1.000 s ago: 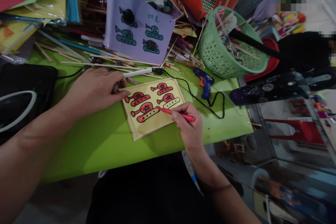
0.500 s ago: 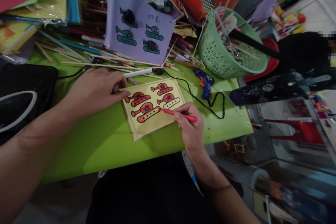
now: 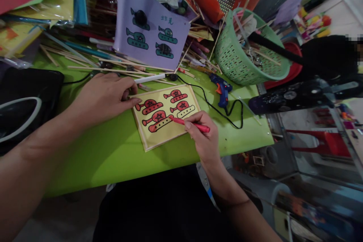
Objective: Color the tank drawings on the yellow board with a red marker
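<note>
A yellow card with several red tank drawings lies tilted on the green table. My right hand pinches a red marker, its tip on the lower middle drawing near the right end of the track. That track is partly red, while the track of the drawing at the right is still yellow. At the card's upper left corner rests my left hand, thumb on the edge and fingers curled; whether anything is under them is hidden. A white pen lies just beyond the card.
Behind the card stands a purple sheet with green tank drawings, among thin wooden sticks. A blue glue gun with a black cord, a green basket and a black bag surround the work area.
My right hand and the red marker have shifted slightly left. More red shows at the right end of the lower middle track. My left hand has stayed on the card's corner.
</note>
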`<state>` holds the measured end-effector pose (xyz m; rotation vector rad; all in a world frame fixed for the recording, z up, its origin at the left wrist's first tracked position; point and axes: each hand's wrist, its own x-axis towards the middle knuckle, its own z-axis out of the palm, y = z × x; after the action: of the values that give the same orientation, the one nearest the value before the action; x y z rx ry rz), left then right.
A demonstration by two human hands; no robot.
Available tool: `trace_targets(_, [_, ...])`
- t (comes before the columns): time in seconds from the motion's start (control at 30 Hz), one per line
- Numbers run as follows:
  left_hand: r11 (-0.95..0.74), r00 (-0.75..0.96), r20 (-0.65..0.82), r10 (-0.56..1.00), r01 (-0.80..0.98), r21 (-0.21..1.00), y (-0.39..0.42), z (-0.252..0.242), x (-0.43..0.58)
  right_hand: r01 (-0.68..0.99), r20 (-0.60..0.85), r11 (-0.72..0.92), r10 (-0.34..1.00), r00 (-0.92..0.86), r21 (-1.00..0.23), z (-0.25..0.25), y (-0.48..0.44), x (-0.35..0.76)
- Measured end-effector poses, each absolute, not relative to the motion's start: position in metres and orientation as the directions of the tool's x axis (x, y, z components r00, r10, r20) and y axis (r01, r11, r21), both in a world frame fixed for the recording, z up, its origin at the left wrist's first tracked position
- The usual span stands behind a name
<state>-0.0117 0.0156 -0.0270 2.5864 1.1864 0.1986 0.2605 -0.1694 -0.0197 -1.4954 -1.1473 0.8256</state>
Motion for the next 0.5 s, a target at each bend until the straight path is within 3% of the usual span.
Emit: trace_targets(0.5, [-0.618,0.652,-0.002,0.758,0.720,0.315,0.0165,-0.0281,-0.0126,0.229,0.057,-0.031,0.928,0.368,-0.973,-0.0227,-0.1715,0.2619])
